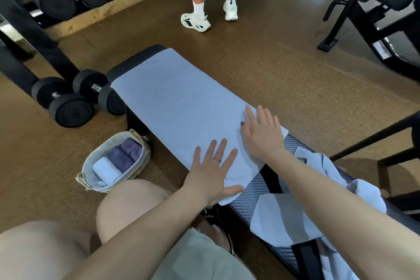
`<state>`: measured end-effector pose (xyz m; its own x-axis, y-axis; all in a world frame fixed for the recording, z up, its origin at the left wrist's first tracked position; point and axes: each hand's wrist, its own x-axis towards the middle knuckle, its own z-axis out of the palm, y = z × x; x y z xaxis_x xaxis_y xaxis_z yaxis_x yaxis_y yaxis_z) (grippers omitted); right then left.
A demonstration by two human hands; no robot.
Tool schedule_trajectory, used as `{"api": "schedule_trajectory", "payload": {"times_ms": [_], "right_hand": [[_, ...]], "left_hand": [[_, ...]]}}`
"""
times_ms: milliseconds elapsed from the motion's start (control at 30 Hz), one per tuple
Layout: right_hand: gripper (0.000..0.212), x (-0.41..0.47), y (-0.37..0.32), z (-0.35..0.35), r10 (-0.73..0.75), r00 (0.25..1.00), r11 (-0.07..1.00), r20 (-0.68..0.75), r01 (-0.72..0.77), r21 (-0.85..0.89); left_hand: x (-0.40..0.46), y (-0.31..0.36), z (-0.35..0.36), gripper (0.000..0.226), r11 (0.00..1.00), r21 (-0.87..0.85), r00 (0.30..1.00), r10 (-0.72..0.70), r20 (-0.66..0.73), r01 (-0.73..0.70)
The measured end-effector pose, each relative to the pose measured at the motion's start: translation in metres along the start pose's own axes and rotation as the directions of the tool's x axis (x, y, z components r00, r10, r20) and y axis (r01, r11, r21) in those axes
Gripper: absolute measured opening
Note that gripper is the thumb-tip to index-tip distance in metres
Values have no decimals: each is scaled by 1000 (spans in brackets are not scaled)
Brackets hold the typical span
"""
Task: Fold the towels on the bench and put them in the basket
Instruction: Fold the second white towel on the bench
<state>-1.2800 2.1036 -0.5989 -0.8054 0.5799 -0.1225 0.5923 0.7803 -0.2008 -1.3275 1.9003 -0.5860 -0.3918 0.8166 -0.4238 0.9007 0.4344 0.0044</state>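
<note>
1. Bench (256,191): black padded top with a grey woven-pattern section, long axis running from the near right corner of the view up toward the far left.
2. Flat towel (172,107): pale blue, spread along the bench top, its long axis in line with the bench. The far short edge lies near the bench's far end; the near short edge lies under the hands. It hangs slightly over both long sides of the pad.
3. Loose towels (295,218): same pale colour, crumpled in a heap on the near right part of the bench, partly hidden behind the right forearm. How many are in the heap cannot be told.
4. Basket (118,161): woven, cloth-lined, on the floor just left of the bench beside the person's knee. It holds three rolled towels side by side, one white (106,169) and two purple (125,154), lying flat, their long axes parallel and pointing roughly away from the person.
5. Left hand (212,173): palm down on the near left corner of the flat towel, fingers straight and spread wide, a ring on one finger.
6. Right hand (262,134): palm down near the towel's right edge, fingers straight and close together, pointing toward the far end.
7. Dumbbells (77,98): two black, on the floor left of the bench's far end.
</note>
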Motion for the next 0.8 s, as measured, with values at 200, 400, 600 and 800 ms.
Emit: {"api": "schedule_trajectory", "payload": {"times_ms": [200,400,600,800], "right_hand": [[63,-3,3,7,-4,999,999,52,7,-41],[64,-8,-8,1,-82,996,996,-21,82,-19],[23,-66,-32,-4,-581,781,783,-228,613,103],[43,-118,-28,8,-816,578,576,25,816,-54]], "left_hand": [[-4,3,3,106,999,-39,999,20,35,-19],[-11,-18,-18,65,996,-83,966,-58,-253,39],[-22,-41,-18,34,978,56,957,210,-202,-202],[-21,-63,-27,21,988,-108,974,84,-211,-109]]}}
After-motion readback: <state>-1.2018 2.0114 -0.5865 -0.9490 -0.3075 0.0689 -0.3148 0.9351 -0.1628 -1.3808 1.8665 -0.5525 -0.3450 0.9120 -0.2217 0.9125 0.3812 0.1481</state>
